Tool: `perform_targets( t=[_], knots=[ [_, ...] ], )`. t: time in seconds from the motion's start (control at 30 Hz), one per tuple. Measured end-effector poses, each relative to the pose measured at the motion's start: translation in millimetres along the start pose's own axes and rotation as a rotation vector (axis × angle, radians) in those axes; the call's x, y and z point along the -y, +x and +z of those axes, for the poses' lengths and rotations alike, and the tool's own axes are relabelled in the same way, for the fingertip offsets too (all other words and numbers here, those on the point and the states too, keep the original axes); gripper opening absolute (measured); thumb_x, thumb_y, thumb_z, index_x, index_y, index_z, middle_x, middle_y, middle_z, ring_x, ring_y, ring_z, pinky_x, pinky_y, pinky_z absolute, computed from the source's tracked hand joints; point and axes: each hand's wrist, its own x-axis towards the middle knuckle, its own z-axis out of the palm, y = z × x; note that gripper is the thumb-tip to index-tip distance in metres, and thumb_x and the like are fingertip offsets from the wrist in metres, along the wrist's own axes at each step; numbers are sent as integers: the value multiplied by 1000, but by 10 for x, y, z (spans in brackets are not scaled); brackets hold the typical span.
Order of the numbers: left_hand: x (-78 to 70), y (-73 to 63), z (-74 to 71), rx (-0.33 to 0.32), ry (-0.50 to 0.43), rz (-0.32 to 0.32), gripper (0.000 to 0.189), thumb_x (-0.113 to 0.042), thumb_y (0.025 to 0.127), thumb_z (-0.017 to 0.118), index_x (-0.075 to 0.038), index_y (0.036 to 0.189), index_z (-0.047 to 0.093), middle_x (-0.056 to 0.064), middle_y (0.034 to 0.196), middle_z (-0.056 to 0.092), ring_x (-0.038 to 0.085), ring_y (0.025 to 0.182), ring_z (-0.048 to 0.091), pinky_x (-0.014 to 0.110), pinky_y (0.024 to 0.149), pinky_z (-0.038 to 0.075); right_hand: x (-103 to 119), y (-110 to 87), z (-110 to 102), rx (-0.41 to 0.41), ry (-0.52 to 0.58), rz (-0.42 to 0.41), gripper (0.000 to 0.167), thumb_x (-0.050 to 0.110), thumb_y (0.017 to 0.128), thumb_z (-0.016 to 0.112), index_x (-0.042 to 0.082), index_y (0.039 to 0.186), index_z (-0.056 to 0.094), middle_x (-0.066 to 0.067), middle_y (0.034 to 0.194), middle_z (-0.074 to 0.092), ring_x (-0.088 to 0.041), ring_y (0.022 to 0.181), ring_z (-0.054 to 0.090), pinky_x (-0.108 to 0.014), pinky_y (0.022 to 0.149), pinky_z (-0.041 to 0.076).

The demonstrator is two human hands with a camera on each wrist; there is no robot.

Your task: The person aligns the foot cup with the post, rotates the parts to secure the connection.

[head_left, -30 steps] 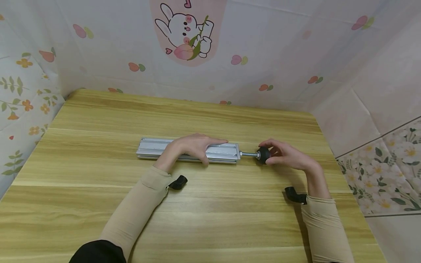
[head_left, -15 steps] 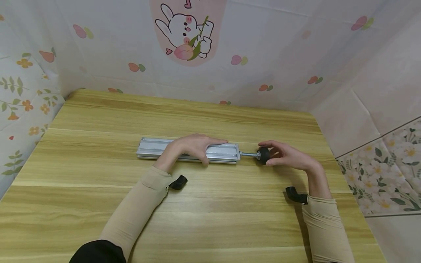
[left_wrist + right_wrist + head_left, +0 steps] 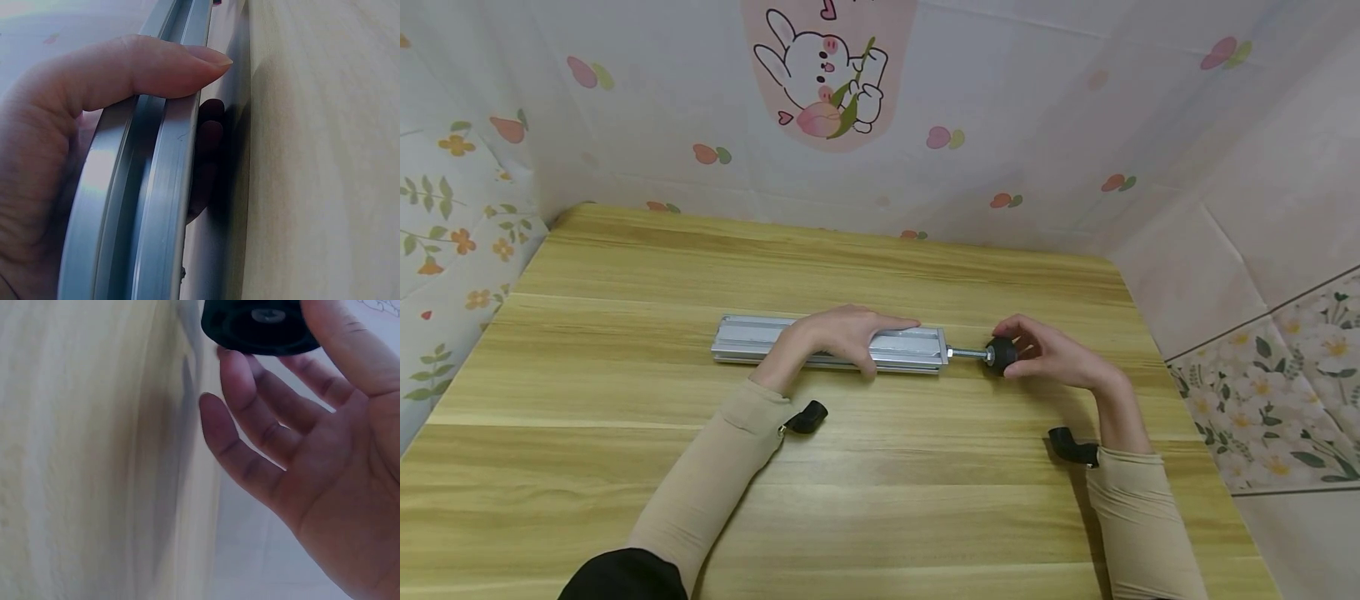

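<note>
A silver aluminium profile (image 3: 748,335) with long slots lies crosswise in the middle of the table. My left hand (image 3: 841,333) grips it from above; in the left wrist view the thumb (image 3: 162,69) crosses the slotted face and several fingers curl beneath. From the profile's right end a threaded rod (image 3: 967,353) sticks out, carrying a nut and a round black levelling foot (image 3: 1001,356). My right hand (image 3: 1058,357) pinches the foot's rim between thumb and fingers. The right wrist view shows the foot's hollow underside (image 3: 265,331) with a bolt end inside.
The wood-grain table (image 3: 880,500) reaches back to a printed curtain (image 3: 985,83). Floral sheeting hangs at the left (image 3: 460,217) and right (image 3: 1277,392). Black wrist-worn pieces (image 3: 807,417) jut from both beige sleeves (image 3: 715,467).
My right fingers have shifted slightly back and forth at the levelling foot's rim. My left hand and the profile have stayed in place.
</note>
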Motion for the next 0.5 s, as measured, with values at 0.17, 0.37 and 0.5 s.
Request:
perform_targets(
  t=[0.17, 0.37, 0.5],
  knots=[
    [1, 2, 1, -1, 1, 6, 109, -15, 67, 76, -36, 163, 29, -4, 132, 60, 11, 61, 25, 29, 62, 31, -13, -25, -27, 25, -38, 13, 45, 18, 100, 65, 7, 142, 51, -13, 132, 61, -10, 109, 61, -22, 93, 48],
    [-4, -2, -2, -3, 5, 8, 109, -15, 67, 76, -36, 163, 29, -3, 131, 59, 11, 62, 25, 29, 62, 30, -6, -37, -29, 14, -30, 5, 58, 15, 94, 73, 4, 146, 49, -16, 139, 58, -17, 112, 61, -25, 93, 52],
    [-6, -3, -2, -3, 10, 5, 109, -15, 67, 75, -36, 163, 29, -3, 133, 59, 12, 62, 25, 29, 62, 30, 11, -24, -8, 6, 14, -1, 73, 9, 82, 85, 2, 144, 47, -18, 142, 53, -27, 115, 61, -28, 93, 55]
  ],
)
